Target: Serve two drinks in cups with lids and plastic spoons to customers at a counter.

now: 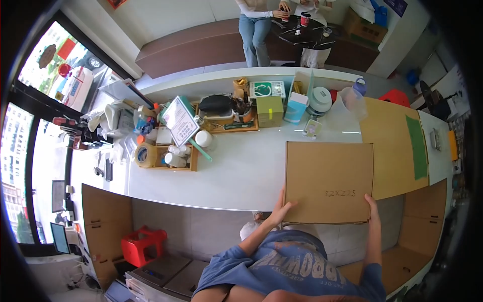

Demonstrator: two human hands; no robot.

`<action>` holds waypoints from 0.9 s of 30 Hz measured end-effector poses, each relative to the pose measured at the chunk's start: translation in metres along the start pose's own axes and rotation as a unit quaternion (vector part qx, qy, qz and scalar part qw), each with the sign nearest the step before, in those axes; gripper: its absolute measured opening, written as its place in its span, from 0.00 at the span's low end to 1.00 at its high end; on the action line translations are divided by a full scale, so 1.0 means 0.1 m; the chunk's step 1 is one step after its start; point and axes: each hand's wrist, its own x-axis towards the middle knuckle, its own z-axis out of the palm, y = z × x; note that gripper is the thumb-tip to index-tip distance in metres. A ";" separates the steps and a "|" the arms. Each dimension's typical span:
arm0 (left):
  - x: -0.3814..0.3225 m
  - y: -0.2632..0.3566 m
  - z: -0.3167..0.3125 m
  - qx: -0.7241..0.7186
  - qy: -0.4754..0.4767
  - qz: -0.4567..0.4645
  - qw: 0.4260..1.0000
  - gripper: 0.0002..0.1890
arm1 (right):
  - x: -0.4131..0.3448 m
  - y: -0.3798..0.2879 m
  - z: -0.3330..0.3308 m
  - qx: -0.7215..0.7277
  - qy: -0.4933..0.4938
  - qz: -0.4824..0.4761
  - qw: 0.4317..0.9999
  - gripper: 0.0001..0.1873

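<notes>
A flat brown cardboard box (328, 170) with handwriting on its top face is held level between my two hands. My left hand (280, 210) grips its near left corner, thumb on top and fingers along the side. On the opposite side, my right hand (372, 208) holds the right edge with the thumb up near the top. The near part of the box sticks out past the front edge of the white counter (226, 170), and its far part is over the countertop. Whether its underside touches the counter cannot be seen.
A wooden tray (166, 168) with white bottles and a tape roll (146, 155) stands on the left. Along the back are a green box (269, 112), a tissue pack (296, 108) and a lidded tub (320, 100). Two people sit beyond at a black table (302, 34). A red stool (143, 245) stands below.
</notes>
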 end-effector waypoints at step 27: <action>-0.87 0.13 -2.55 -0.094 0.180 -0.073 0.976 0.27 | -0.49 1.20 2.05 -0.180 -0.200 0.181 0.946 0.33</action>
